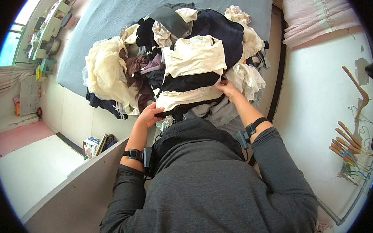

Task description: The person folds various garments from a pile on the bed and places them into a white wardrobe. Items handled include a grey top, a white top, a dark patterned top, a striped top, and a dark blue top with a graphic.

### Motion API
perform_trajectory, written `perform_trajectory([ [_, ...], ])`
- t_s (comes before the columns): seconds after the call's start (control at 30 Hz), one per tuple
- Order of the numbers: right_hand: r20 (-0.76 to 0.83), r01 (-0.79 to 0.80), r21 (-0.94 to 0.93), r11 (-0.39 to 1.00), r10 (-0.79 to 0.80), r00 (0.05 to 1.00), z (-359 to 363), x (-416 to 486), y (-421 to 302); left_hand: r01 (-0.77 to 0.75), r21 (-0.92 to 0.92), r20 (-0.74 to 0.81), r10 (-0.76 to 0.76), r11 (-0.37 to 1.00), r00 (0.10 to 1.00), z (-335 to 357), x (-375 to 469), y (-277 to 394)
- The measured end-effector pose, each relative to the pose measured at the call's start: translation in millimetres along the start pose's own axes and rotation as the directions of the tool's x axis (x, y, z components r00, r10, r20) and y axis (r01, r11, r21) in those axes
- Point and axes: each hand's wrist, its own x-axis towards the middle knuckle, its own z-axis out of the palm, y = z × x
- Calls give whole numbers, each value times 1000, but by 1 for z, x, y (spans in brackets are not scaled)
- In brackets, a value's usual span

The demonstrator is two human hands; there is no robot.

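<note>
A black and cream garment (188, 96) is spread across the front of a clothes heap on the bed. My left hand (150, 114) grips its lower left corner, with the thumb on top of the cloth. At its right edge, my right hand (227, 89) pinches the fabric between thumb and fingers. Just beyond lies a cream top (196, 56), partly over black cloth. A pale yellow tulle garment (106, 70) is heaped at the left, and dark navy cloth (220, 32) at the back right. Crumpled white cloth (246, 78) sits beside my right hand.
The heap rests on a bed with a blue-grey sheet (105, 22). A board panel (82, 182) stands at my lower left. Wooden hangers (346, 143) hang by the white wall at right, near a metal rail (334, 214). A cluttered shelf (50, 28) is far left.
</note>
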Motion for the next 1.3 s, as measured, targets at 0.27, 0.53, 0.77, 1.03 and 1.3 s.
perform_trajectory([
  [0.27, -211, 92, 84, 992, -72, 975, 8, -9, 16, -50, 73, -3, 50, 996, 999, 11, -15, -9],
  [0.53, -96, 81, -13, 997, -82, 992, -3, -11, 12, -176, 177, -112, 197, 968, 974, 33, -42, -1],
  [0.77, 115, -3, 748, 664, -125, 985, -92, -117, 19, -158, 170, -100, 176, 973, 979, 38, -84, -6],
  [1.03, 129, -2, 227, 974, -28, 991, -78, -110, 12, -15, 316, -51, 33, 949, 998, 46, -62, -4],
  [1.3, -64, 331, 710, 621, -410, 910, -98, -35, -122, -504, -178, 22, 516, 845, 857, 54, -21, 119],
])
